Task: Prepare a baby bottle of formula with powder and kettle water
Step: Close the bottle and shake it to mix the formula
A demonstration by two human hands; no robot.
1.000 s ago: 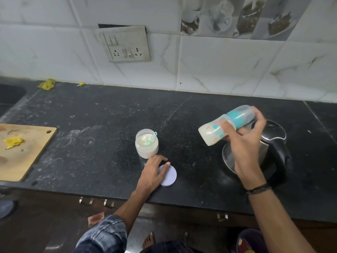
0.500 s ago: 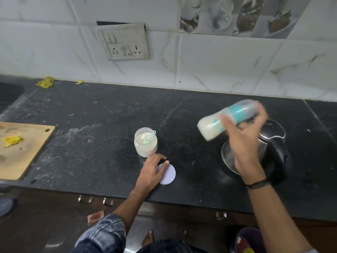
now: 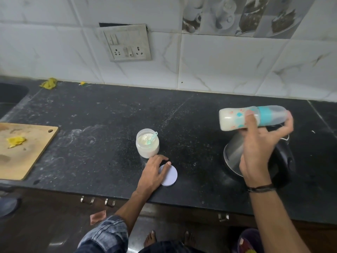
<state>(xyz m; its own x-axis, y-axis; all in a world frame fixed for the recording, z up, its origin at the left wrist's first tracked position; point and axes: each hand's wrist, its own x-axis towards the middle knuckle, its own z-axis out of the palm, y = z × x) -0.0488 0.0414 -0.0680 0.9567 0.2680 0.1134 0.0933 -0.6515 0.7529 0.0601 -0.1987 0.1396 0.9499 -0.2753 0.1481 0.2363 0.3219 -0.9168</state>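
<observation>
My right hand [image 3: 259, 150] grips a capped baby bottle [image 3: 235, 119] with a teal collar and milky liquid inside, held almost horizontal above the steel and black kettle [image 3: 235, 157] at the right. An open jar of white formula powder [image 3: 147, 145] with a teal scoop in it stands mid-counter. Just in front of the jar, my left hand [image 3: 155, 174] rests with fingers spread on the jar's round pale lid [image 3: 171, 177], which lies flat on the black counter [image 3: 91, 143].
A wooden cutting board [image 3: 21, 152] with a yellow scrap lies at the left edge. A sink [image 3: 11, 95] sits at the far left. Yellow scraps [image 3: 48, 83] lie by the tiled wall under a switch plate [image 3: 127, 43]. Bare feet show below the counter's front edge.
The bottle in my right hand has swung from tilted to nearly level, moving up and down over the kettle. My left hand has stayed on the lid.
</observation>
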